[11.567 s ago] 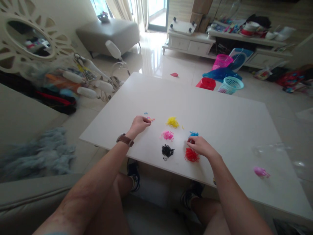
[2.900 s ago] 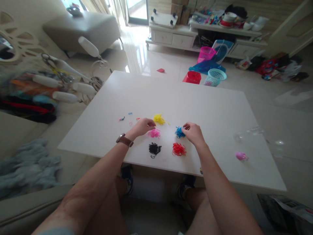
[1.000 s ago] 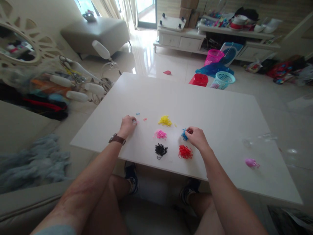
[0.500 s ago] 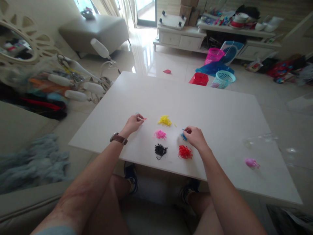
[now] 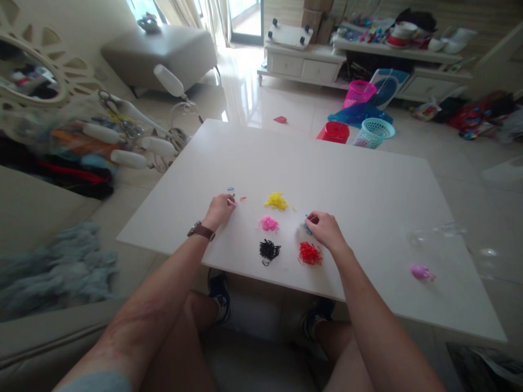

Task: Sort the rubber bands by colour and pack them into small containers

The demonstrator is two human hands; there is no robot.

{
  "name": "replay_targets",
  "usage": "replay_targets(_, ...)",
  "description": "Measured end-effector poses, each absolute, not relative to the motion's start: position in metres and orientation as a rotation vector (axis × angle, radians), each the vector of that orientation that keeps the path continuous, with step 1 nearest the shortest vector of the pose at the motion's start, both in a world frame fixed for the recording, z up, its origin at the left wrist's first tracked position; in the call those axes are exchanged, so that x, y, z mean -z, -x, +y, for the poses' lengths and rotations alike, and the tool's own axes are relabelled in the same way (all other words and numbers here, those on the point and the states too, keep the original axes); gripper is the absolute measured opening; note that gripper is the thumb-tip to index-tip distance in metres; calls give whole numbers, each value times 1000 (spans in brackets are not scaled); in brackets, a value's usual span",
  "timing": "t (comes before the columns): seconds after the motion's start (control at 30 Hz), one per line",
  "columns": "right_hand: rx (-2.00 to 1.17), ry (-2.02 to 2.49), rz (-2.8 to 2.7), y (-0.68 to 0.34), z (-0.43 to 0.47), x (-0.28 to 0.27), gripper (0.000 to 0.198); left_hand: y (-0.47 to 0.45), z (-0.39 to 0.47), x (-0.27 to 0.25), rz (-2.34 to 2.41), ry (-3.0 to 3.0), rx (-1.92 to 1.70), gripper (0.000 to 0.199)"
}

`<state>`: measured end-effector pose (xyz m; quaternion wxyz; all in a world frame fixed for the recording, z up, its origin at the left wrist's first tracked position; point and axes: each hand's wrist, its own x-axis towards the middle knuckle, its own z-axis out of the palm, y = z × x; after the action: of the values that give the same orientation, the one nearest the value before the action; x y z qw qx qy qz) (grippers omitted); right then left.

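My left hand (image 5: 219,211) is closed in a pinch low over the white table (image 5: 347,179), with a pink rubber band (image 5: 232,202) at the fingertips. Just beyond it lie a blue band (image 5: 231,189) and a red band (image 5: 243,198). My right hand (image 5: 326,226) pinches a blue rubber band (image 5: 307,216) above a small blue pile, which the fingers partly hide. Between the hands are piles of yellow bands (image 5: 277,201) and pink bands (image 5: 269,224). Nearer to me sit black bands (image 5: 269,250) and red bands (image 5: 310,253).
A pink object (image 5: 421,273) and a clear plastic item (image 5: 437,233) are on the table's right side. One yellow band (image 5: 293,209) lies apart from its pile. Beyond the far edge stand a red stool (image 5: 335,132) and a light-blue basket (image 5: 373,133). A lamp (image 5: 157,145) borders the left.
My left hand has drawn back slightly towards me, leaving the red band on the table; the blue band beyond it now shows fully. My right hand stays at the blue pile.
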<state>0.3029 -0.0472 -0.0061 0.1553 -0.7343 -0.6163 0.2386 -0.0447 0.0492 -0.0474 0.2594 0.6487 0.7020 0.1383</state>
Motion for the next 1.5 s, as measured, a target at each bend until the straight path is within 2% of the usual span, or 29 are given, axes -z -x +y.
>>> replay_targets(0.2, -685, 2099, -1763, -304, -47, 6, 14, 37, 51, 43, 1889, -1792, -326, 13)
replay_targets(0.37, -688, 2090, -1777, -302, -47, 6, 14, 14, 34, 24, 1400, -1949, -339, 10)
replay_targets(0.5, -708, 2095, -1778, -298, -47, 6, 14, -7, 20, 16, 1228, -1948, -321, 10)
replay_targets(0.73, -706, 2076, -1789, -296, -46, 7, 14, -8, 20, 12, 1179, -1654, -502, 12)
replay_targets(0.83, -737, 1959, -1760, -289, -46, 3, 13, -10, 18, 11, 1046, -1327, -603, 23)
replay_targets(0.97, -946, 1653, -1642, -271, -47, -1, 14, -22, 13, 11, 908, -1077, -660, 41)
replay_targets(1.17, -1101, 1390, -1515, -250, -47, 3, 23, -41, 5, 6, 794, -1049, -619, 43)
replay_targets(1.3, -1043, 1310, -1534, -249, -47, 3, 26, -48, 1, 6, 773, -1029, -595, 46)
replay_targets(1.5, -994, 1275, -1671, -249, -50, -2, 13, -51, -1, 10, 759, -1078, -548, 45)
